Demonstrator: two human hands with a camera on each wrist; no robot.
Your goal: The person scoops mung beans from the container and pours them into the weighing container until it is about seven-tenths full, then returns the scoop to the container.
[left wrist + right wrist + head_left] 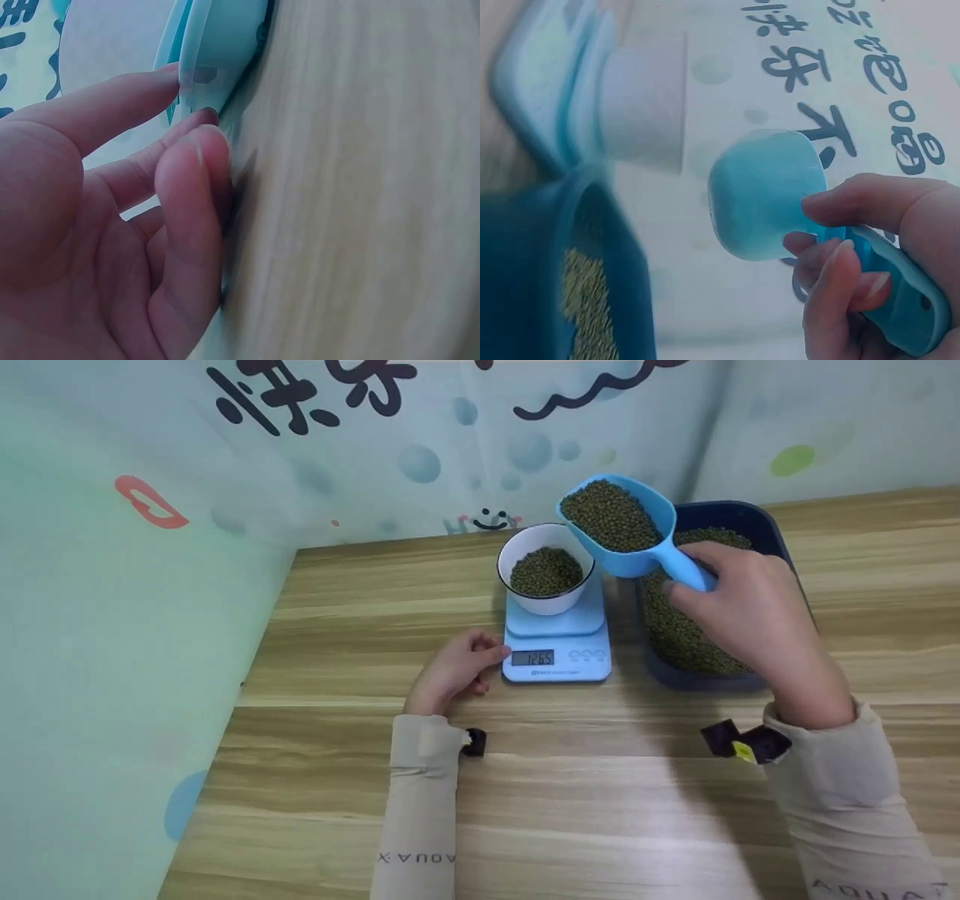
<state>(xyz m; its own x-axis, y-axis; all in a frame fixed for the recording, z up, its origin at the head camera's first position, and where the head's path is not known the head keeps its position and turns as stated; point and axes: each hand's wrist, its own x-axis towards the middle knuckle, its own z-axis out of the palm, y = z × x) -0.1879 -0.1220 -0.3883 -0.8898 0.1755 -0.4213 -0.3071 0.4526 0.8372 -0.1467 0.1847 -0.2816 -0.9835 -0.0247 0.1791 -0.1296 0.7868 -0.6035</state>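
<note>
My right hand [757, 607] grips the handle of a light-blue scoop [660, 510] heaped with small greenish-brown beans, probably mung beans. The scoop is raised, its front overlapping the right rim of a white bowl [546, 606] in the head view; its blue underside faces the right wrist camera. More of these beans lie in the bowl, which stands on a light-blue kitchen scale [556, 670]. Digits like 1265 show on the scale's display [533, 658]. My left hand [454, 667] rests beside the scale, a fingertip touching its left edge, the other fingers loosely bent.
To the right of the scale stands a dark-blue tub [705, 682] with many beans inside, partly hidden under my right hand and the scoop. Behind the wooden table [337, 660] hangs a printed cloth [360, 472], which also runs down the left side.
</note>
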